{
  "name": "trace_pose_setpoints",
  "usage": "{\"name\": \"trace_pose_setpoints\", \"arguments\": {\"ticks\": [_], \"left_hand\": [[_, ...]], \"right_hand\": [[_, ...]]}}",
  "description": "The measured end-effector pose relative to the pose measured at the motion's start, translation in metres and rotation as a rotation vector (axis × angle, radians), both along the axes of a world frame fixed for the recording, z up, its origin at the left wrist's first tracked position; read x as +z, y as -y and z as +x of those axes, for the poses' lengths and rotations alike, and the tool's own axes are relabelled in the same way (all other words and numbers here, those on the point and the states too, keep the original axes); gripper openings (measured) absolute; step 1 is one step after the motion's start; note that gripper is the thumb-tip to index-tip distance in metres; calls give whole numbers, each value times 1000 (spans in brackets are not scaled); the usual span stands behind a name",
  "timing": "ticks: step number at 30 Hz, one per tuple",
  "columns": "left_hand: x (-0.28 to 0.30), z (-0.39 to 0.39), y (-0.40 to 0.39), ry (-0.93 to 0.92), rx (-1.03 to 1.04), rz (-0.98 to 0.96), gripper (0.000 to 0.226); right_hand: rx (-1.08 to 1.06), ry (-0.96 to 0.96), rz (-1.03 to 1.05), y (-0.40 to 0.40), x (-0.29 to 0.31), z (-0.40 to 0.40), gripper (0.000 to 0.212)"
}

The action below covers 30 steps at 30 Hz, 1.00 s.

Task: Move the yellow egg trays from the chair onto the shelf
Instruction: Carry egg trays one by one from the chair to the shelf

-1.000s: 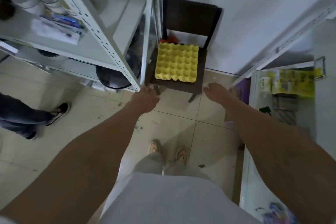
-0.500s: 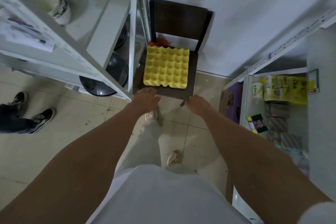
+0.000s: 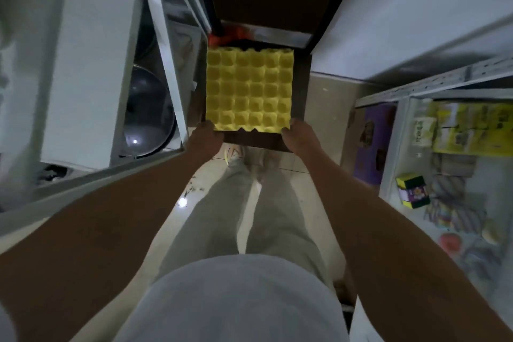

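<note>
The yellow egg trays (image 3: pixel 249 89) on the chair (image 3: pixel 301 97) are gripped at the near corners, left hand (image 3: pixel 205 138) and right hand (image 3: pixel 299 136) clamped on.

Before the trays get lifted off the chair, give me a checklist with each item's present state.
1. Left hand at the near left corner of the yellow egg trays: ok.
2. Right hand at the near right corner: ok.
3. Fingers closed under the stack: cannot tell, hidden.
4. Trays flat on the chair seat: ok.
5. Top cups empty: ok.
6. Orange item behind the stack clear of it: cannot tell.
</note>
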<state>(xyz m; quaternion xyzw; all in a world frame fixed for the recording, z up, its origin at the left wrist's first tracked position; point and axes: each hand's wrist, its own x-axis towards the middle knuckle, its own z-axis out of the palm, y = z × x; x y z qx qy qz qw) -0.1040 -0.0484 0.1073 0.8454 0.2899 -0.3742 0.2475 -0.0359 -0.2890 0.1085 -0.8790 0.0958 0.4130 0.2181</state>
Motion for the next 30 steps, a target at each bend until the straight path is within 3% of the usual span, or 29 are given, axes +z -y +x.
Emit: {"name": "trace_pose_setpoints", "arguments": {"ticks": [4,10,15,19,24,30], "left_hand": [[-51,30,-5,-22,64,95,56],[-128,58,-32,49,192,157,63],[-173,77,-47,171,280,132,49],[-182,76,-58,157,125,301,40],[-176,83,-59,90,-175,358,61],[-172,80,-56,53,-161,431,43]], "right_hand": [[-93,-6,-56,-3,-64,46,41],[-34,34,-191,1,-151,90,37],[204,183,-272,4,-188,91,35],[342,297,-297,11,-192,87,35],[462,317,-344,12,-190,95,41],[387,309,-328,8,-184,95,33]]}}
